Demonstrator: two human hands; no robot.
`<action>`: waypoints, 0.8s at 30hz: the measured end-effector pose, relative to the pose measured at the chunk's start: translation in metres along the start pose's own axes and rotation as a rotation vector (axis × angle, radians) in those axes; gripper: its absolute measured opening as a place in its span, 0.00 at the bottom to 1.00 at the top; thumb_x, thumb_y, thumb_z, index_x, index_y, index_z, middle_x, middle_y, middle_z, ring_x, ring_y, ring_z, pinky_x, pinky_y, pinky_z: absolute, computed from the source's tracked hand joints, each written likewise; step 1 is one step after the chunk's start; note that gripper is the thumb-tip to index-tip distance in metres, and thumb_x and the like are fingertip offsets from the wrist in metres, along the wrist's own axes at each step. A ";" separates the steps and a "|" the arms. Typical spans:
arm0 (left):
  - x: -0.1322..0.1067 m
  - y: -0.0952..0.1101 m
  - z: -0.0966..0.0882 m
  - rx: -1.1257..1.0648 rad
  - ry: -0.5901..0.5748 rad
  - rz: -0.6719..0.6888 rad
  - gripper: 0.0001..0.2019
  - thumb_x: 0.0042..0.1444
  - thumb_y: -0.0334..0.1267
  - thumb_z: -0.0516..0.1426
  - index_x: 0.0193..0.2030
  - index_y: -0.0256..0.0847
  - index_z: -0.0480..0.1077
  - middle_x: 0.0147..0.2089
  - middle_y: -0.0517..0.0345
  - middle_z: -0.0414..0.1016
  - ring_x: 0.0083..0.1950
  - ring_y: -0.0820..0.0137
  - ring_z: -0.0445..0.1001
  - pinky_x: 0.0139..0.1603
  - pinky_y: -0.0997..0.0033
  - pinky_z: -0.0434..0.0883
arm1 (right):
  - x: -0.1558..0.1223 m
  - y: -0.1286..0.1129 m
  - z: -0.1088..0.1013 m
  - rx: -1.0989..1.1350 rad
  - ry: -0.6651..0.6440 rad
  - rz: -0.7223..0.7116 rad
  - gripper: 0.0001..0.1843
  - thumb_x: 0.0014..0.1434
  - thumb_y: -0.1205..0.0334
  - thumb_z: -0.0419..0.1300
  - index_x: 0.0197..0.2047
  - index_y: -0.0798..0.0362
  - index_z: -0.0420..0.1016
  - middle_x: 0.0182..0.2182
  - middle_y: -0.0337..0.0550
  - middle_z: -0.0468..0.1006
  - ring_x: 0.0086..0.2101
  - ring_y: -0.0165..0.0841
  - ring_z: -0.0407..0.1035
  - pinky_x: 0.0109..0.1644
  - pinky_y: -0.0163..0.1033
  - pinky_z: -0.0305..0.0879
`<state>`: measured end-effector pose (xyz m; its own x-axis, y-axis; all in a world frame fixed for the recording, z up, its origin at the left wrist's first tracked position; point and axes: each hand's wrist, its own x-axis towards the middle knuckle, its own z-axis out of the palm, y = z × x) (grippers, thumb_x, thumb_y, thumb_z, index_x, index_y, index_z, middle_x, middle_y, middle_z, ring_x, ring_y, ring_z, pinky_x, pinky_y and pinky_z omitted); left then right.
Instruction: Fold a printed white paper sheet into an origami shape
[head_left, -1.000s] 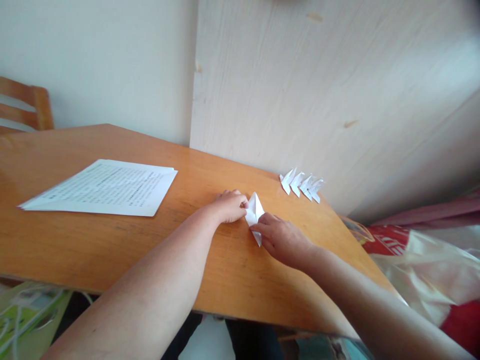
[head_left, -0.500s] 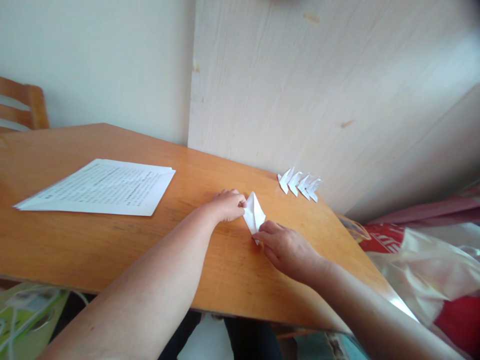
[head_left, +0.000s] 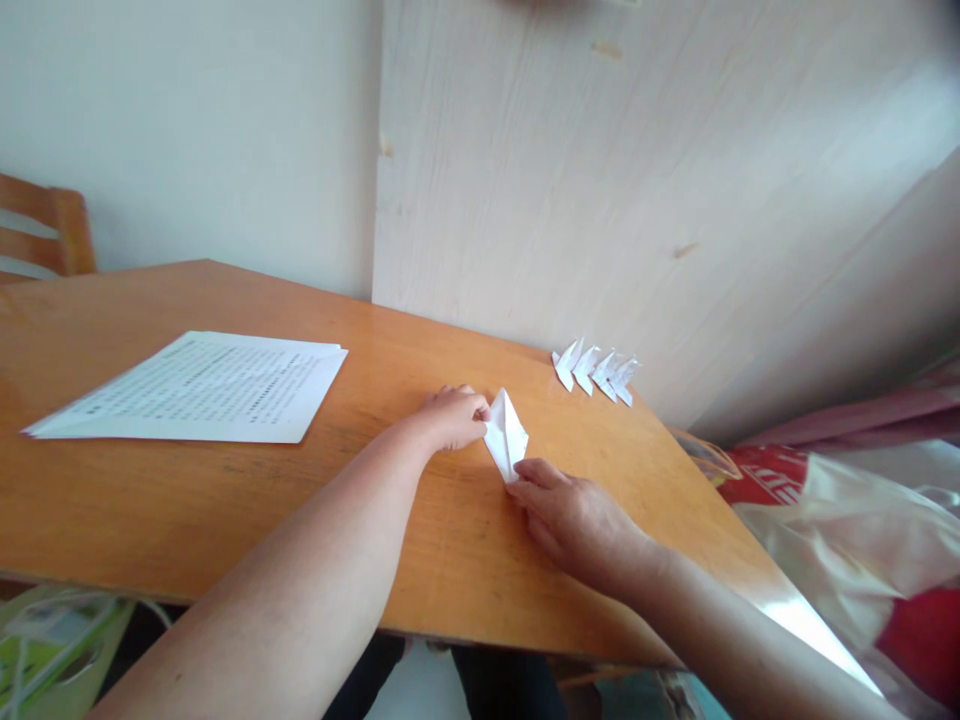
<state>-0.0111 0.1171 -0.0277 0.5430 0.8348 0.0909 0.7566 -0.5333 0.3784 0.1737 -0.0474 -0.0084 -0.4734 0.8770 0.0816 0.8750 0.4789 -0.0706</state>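
A small folded white paper piece (head_left: 506,437) lies on the orange wooden table (head_left: 225,490). My left hand (head_left: 448,418) is curled at the piece's left edge, its fingertips pinching that edge. My right hand (head_left: 576,518) rests on the table just below, with fingertips pressing the piece's lower tip. A row of several finished folded paper pieces (head_left: 594,369) lies beyond, near the pale wooden board.
A stack of printed sheets (head_left: 196,388) lies on the table's left part. A pale wooden board (head_left: 600,170) leans behind the table. A chair back (head_left: 45,225) shows at far left. Plastic bags (head_left: 840,530) sit off the right edge.
My right hand has slid down along the folded piece toward its lower tip. My left hand stays at the left edge. The camera has shifted slightly.
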 end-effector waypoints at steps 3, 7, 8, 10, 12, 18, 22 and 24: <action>0.000 0.000 0.001 0.004 0.003 -0.003 0.13 0.58 0.42 0.54 0.47 0.54 0.76 0.55 0.57 0.74 0.57 0.57 0.70 0.57 0.57 0.67 | -0.004 -0.001 0.002 0.014 0.047 -0.010 0.15 0.62 0.71 0.55 0.50 0.50 0.74 0.52 0.47 0.74 0.41 0.35 0.74 0.44 0.38 0.70; -0.001 0.001 0.001 0.008 0.014 -0.008 0.13 0.58 0.41 0.54 0.46 0.53 0.76 0.55 0.57 0.74 0.56 0.58 0.71 0.56 0.59 0.68 | -0.011 -0.005 -0.001 0.097 0.081 -0.033 0.09 0.63 0.69 0.54 0.45 0.51 0.73 0.56 0.49 0.72 0.43 0.35 0.75 0.47 0.40 0.72; -0.001 0.001 0.002 0.009 0.018 -0.007 0.13 0.58 0.41 0.54 0.46 0.53 0.76 0.54 0.56 0.74 0.56 0.58 0.71 0.56 0.59 0.68 | -0.012 -0.005 -0.003 0.132 0.095 -0.031 0.09 0.64 0.69 0.54 0.44 0.51 0.73 0.56 0.48 0.73 0.43 0.35 0.75 0.48 0.40 0.72; -0.001 0.001 0.002 0.012 0.028 0.001 0.12 0.58 0.41 0.54 0.46 0.52 0.76 0.54 0.56 0.75 0.56 0.58 0.71 0.55 0.59 0.68 | -0.012 -0.002 -0.004 0.201 0.138 -0.004 0.09 0.64 0.69 0.53 0.44 0.50 0.73 0.54 0.47 0.74 0.44 0.36 0.75 0.49 0.41 0.71; -0.002 0.001 0.002 0.018 0.039 0.013 0.12 0.58 0.41 0.54 0.45 0.51 0.76 0.53 0.56 0.75 0.56 0.58 0.71 0.55 0.58 0.68 | -0.008 0.006 -0.005 0.253 0.193 0.038 0.11 0.64 0.69 0.53 0.46 0.49 0.73 0.51 0.47 0.77 0.46 0.37 0.74 0.50 0.41 0.71; -0.003 0.002 0.002 0.057 0.076 0.054 0.10 0.58 0.37 0.55 0.43 0.49 0.76 0.50 0.54 0.76 0.55 0.59 0.71 0.54 0.60 0.68 | 0.025 0.044 0.002 0.222 0.161 0.101 0.19 0.61 0.70 0.54 0.53 0.54 0.75 0.49 0.50 0.80 0.50 0.41 0.73 0.56 0.45 0.68; -0.004 0.003 0.002 0.087 0.096 0.063 0.10 0.59 0.38 0.55 0.43 0.47 0.77 0.47 0.52 0.77 0.49 0.60 0.74 0.49 0.62 0.69 | 0.042 0.056 0.007 0.177 0.144 0.079 0.19 0.62 0.68 0.54 0.55 0.57 0.75 0.50 0.52 0.79 0.52 0.42 0.71 0.57 0.45 0.65; -0.004 0.003 0.002 0.091 0.086 0.063 0.10 0.59 0.37 0.55 0.44 0.47 0.77 0.45 0.53 0.78 0.45 0.63 0.76 0.45 0.66 0.70 | 0.043 0.057 0.009 0.167 0.163 0.044 0.18 0.64 0.68 0.53 0.54 0.55 0.77 0.50 0.51 0.79 0.52 0.40 0.70 0.57 0.45 0.65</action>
<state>-0.0100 0.1121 -0.0286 0.5599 0.8060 0.1923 0.7543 -0.5918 0.2843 0.2020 0.0181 -0.0180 -0.4008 0.8859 0.2335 0.8591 0.4520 -0.2403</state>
